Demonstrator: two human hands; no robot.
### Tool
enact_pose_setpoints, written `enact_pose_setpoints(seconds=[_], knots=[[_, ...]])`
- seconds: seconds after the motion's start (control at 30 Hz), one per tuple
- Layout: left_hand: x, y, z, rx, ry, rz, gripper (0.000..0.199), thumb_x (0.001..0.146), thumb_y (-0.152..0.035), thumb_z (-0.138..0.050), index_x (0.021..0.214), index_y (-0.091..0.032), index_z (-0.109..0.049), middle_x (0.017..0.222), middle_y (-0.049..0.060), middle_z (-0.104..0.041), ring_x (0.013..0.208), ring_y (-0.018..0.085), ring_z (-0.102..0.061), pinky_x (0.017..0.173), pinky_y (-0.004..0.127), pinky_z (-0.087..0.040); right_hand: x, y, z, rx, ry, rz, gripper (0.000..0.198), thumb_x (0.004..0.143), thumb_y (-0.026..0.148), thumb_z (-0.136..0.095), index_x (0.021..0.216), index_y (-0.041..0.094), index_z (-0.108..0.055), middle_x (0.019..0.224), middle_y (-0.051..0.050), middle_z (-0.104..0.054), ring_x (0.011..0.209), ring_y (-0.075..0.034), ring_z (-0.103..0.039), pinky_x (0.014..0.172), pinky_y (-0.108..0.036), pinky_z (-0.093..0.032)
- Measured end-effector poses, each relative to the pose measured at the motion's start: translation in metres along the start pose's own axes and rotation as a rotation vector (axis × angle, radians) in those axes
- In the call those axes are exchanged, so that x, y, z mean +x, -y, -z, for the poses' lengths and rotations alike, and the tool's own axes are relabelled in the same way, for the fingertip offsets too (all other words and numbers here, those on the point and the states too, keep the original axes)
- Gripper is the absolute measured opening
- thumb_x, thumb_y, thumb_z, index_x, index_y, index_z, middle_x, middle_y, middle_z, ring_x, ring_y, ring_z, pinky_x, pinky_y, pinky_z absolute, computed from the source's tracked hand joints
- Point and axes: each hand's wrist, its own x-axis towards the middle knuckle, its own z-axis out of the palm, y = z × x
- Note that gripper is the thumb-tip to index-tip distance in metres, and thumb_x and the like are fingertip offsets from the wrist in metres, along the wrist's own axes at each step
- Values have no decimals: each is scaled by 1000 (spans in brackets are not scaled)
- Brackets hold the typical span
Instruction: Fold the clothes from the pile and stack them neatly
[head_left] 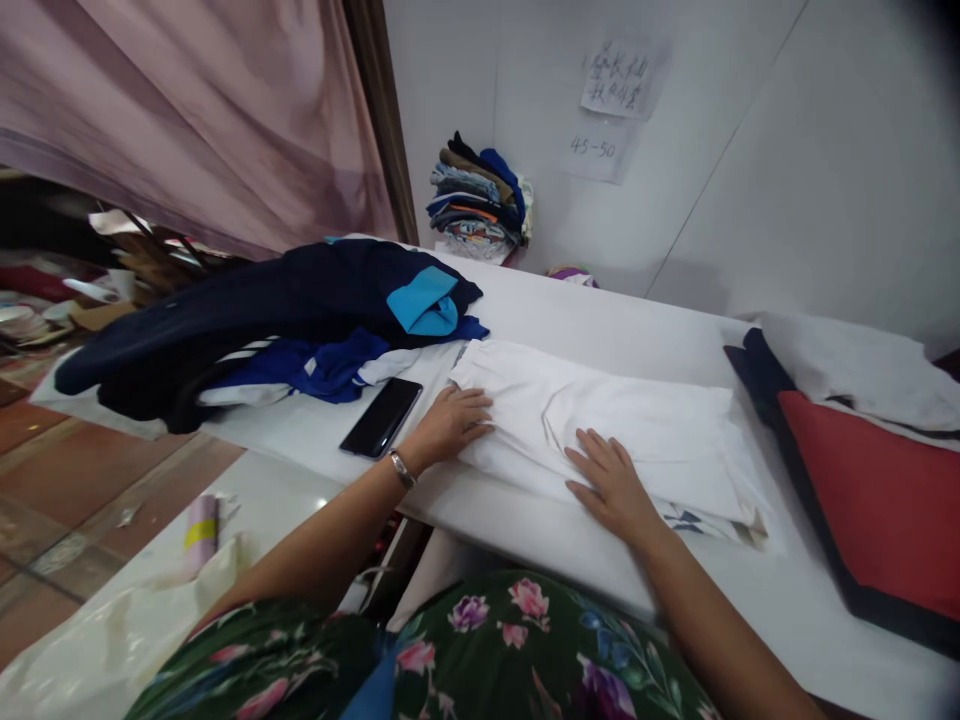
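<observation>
A white garment (637,420), folded into a long flat shape, lies across the white table in front of me. My left hand (450,425) rests on its left end with the fingers stretched out. Nearer its middle, my right hand (607,480) lies flat on the cloth, fingers spread. Creases run through the fabric between the two hands. Under its lower right edge a bit of patterned cloth (686,520) shows. Just left of my left hand lies a black smartphone (382,417).
Dark blue clothes (300,300) are heaped on the table's left. A red folded garment (877,490) and a white one (862,365) are stacked at the right. Folded clothes (480,200) stand piled against the wall. A pink curtain (210,110) hangs at the upper left.
</observation>
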Motion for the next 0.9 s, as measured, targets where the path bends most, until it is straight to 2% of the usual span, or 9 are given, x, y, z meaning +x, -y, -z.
enact_pose_setpoints(seconds=[0.13, 0.23, 0.3, 0.43, 0.5, 0.57, 0.7, 0.8, 0.9], knots=[[0, -6, 4, -33, -22, 33, 25, 88, -43, -58, 97, -23, -69, 123, 6, -65, 125, 25, -51, 111, 50, -20, -2, 0, -4, 12, -16, 8, 42, 94, 42, -45, 130, 24, -56, 150, -11, -37, 141, -28, -29, 112, -55, -23], [9, -9, 15, -54, -84, 86, 29, 89, -47, -54, 96, -22, -69, 109, 5, -71, 106, 22, -62, 107, 45, -26, -2, 4, 2, 56, -11, 0, 47, 93, 45, -47, 136, 26, -50, 151, -10, -35, 141, -28, -28, 112, -56, -24], [23, -10, 25, -49, -163, 112, 31, 92, -45, -50, 97, -21, -68, 105, 5, -72, 98, 21, -65, 102, 42, -32, 0, 5, 12, 89, -19, -15, 52, 93, 46, -46, 141, 29, -43, 152, -9, -33, 142, -26, -27, 113, -56, -23], [69, -6, 43, 48, -243, 86, 31, 91, -41, -50, 100, -17, -68, 111, 10, -70, 106, 25, -62, 99, 41, -35, 19, -12, 36, 106, -124, -61, 52, 94, 43, -43, 144, 29, -39, 151, -7, -36, 142, -24, -28, 114, -52, -25], [98, -3, 44, 73, -181, 71, 33, 91, -41, -50, 104, -16, -67, 113, 11, -69, 107, 26, -61, 99, 41, -36, 38, -35, 44, 91, -163, -90, 49, 93, 44, -44, 140, 28, -45, 149, -8, -40, 140, -25, -31, 113, -51, -27], [128, 1, 39, 101, -48, 76, 36, 93, -41, -47, 113, -16, -64, 121, 11, -66, 114, 26, -58, 100, 40, -36, 61, -63, 46, 69, -167, -148, 48, 92, 44, -45, 136, 25, -51, 146, -9, -45, 138, -27, -35, 111, -50, -31], [171, 16, 18, 185, 202, 148, 42, 94, -41, -44, 124, -15, -58, 130, 13, -60, 120, 27, -54, 100, 40, -37, 106, -112, 39, 31, -54, -338, 47, 89, 39, -48, 132, 20, -55, 139, -11, -52, 133, -30, -43, 106, -50, -37], [182, 26, 5, 218, 261, 168, 40, 90, -40, -48, 115, -12, -63, 119, 14, -65, 109, 26, -61, 93, 37, -41, 123, -127, 34, 74, 100, -435, 50, 88, 38, -49, 133, 18, -54, 129, -12, -61, 118, -28, -57, 101, -46, -42], [179, 31, -1, 258, 238, 138, 34, 85, -36, -56, 108, -12, -65, 114, 16, -66, 106, 29, -61, 89, 39, -44, 125, -130, 32, 106, 146, -433, 51, 87, 39, -50, 132, 16, -55, 120, -11, -65, 108, -26, -62, 97, -39, -45]])
